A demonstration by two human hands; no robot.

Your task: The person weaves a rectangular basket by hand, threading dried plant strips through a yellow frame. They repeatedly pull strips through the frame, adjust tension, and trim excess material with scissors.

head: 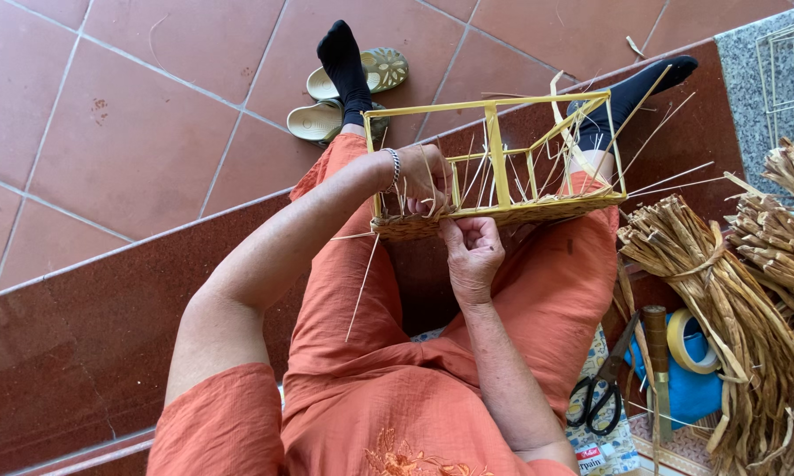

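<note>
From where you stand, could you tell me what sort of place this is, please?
Probably a home porch or step used as a basket-weaving spot. A half-woven basket frame sits on the person's lap, bundles of dried reed lie beside them, and slippers rest on the terracotta floor tiles.
</note>
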